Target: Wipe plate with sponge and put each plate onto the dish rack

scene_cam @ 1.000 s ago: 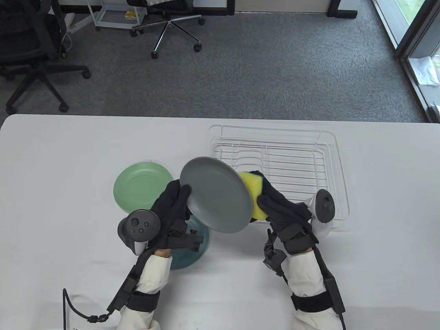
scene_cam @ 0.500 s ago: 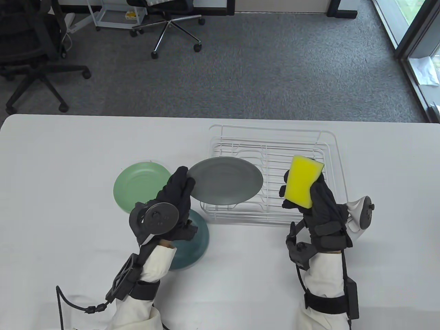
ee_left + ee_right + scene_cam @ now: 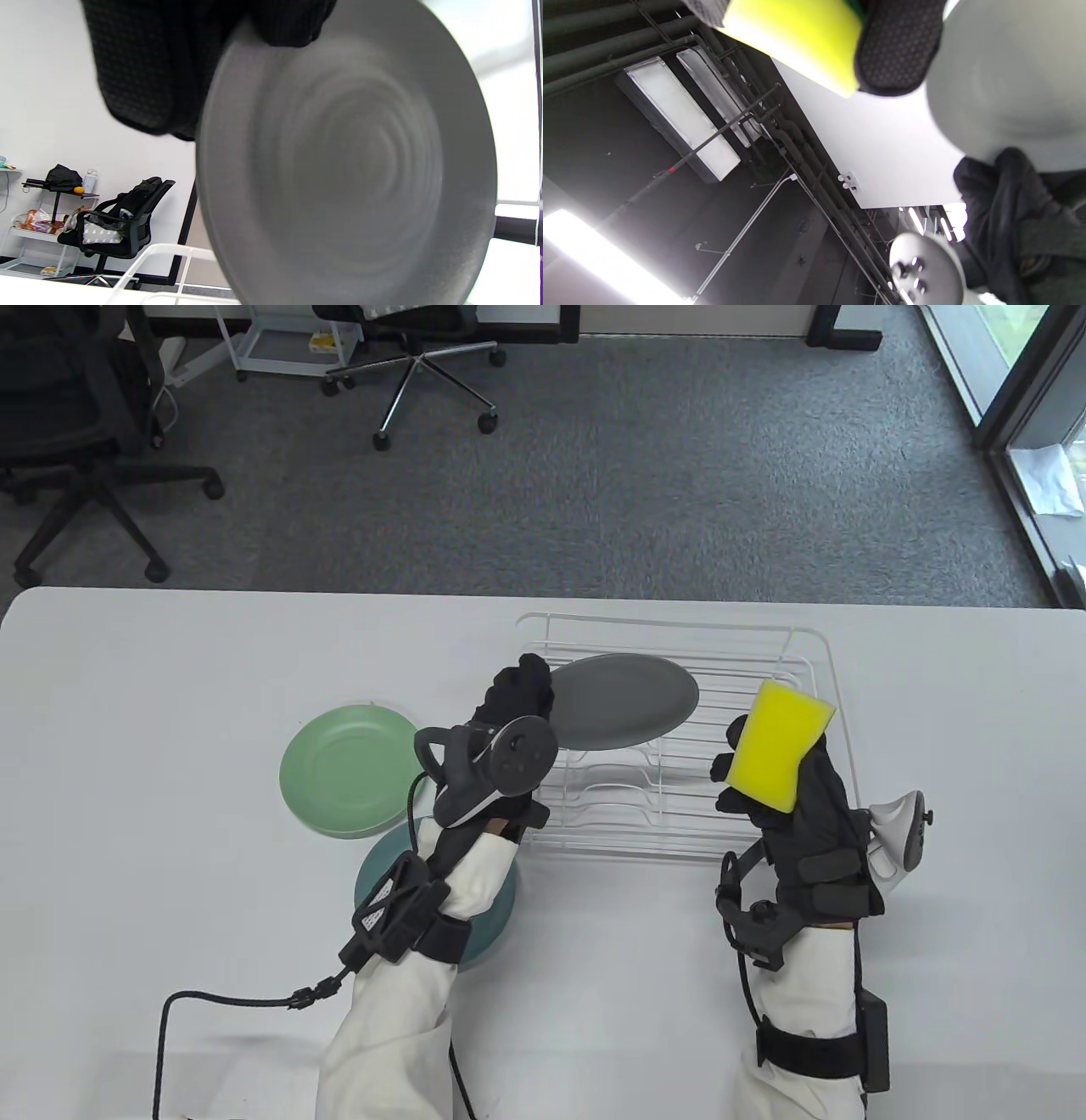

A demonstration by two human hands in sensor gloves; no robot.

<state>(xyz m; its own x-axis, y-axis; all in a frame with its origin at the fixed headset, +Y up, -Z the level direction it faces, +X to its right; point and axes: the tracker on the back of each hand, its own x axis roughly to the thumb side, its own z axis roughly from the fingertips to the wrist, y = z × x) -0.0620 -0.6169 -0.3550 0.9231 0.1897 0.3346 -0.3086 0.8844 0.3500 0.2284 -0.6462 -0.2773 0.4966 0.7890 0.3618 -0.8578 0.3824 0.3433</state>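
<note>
Table view, with both wrist views. Your left hand (image 3: 517, 691) pinches the grey plate (image 3: 626, 701) by its left rim, thumb over the upper face and fingers curled beneath, as the left wrist view confirms. The plate hangs above the rear half of the dish rack (image 3: 816, 660), tilted, its wide axis running left to right across the rack; whether its lower edge already touches a wire cannot be told from these views. Your right hand (image 3: 785, 793) grips the yellow sponge (image 3: 782, 743), fingers wrapped round its lower end, and holds it upright over the rack's right side, apart from the plate (in the right wrist view the plate fills the upper right, behind your thumb).

The governing relation: the rack's slot dividers (image 3: 624, 768) lie in front of and below the plate, towards you, so the plate appears to need tipping onto its edge and drawing down and back. Your left hand is the nearer, and already carries the load; the right is best kept clear.

Two plates rest on the white table (image 3: 170, 687): the light green plate (image 3: 352, 772) left of the rack, and the teal plate (image 3: 501, 899) partly hidden under your left forearm. Both are judged still to be wiped
</note>
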